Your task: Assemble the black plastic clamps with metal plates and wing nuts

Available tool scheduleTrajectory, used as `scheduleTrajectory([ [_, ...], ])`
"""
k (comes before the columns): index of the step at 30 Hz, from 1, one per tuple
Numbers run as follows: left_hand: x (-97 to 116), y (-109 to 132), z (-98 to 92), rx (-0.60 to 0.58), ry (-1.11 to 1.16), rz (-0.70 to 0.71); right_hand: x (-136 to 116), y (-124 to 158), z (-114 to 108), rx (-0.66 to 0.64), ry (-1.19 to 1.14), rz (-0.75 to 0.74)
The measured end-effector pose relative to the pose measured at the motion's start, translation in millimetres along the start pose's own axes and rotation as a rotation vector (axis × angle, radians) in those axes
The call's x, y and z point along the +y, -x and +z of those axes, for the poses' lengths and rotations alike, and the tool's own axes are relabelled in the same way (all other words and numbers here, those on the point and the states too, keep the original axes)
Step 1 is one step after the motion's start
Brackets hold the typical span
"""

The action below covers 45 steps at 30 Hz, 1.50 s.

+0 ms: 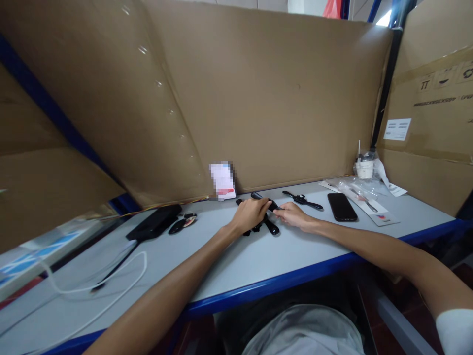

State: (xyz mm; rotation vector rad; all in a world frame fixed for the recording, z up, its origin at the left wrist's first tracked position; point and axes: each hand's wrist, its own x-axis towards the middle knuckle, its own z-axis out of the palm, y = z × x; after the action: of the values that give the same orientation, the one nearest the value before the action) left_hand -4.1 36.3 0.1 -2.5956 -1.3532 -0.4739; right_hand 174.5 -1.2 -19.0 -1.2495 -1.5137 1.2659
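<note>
Both hands meet near the middle of the table over black tools. My left hand (pixel 244 215) has its fingers closed on a black spokeshave (pixel 255 196), whose far handle points up and left. The near end of that tool is gripped by my right hand (pixel 294 216), thumb and fingers pinched together. Much of its middle is hidden by the fingers. Under my left hand lies another black spokeshave (pixel 272 227), partly covered, one handle showing towards the table's front. A further spokeshave (pixel 301 199), with two handles and a central body, lies beyond my right hand.
A black phone (pixel 342 206) lies to the right, near clear plastic packaging (pixel 364 197) and a bagged cup (pixel 365 166). On the left are a black box (pixel 155 222), small dark round items (pixel 178 226) and a white cable (pixel 142 266). Cardboard (pixel 281 98) walls the back.
</note>
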Motion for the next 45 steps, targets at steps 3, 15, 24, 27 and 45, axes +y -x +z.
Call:
scheduleTrajectory([
  [3, 1.9, -0.7, 4.2, 0.026, 0.064, -0.040, -0.4, -0.2, 0.2, -0.003, 0.000, -0.005],
  [15, -1.3, 2.2, 7.3, 0.061, 0.059, 0.080, -3.7, 1.1, -1.3, -0.006, -0.027, 0.039],
  [24, 0.7, 3.6, -0.3, 0.026, 0.035, 0.100, -3.7, 1.5, -1.3, -0.009, -0.043, 0.046],
  [27, 0.0, 2.9, -1.2, 0.000, -0.002, 0.108, -4.0, 0.9, -1.4, -0.009, -0.049, 0.054],
  [45, 2.0, 1.0, 8.5, 0.102, 0.253, 0.029, -3.0, 1.5, -1.9, -0.038, -0.018, 0.035],
])
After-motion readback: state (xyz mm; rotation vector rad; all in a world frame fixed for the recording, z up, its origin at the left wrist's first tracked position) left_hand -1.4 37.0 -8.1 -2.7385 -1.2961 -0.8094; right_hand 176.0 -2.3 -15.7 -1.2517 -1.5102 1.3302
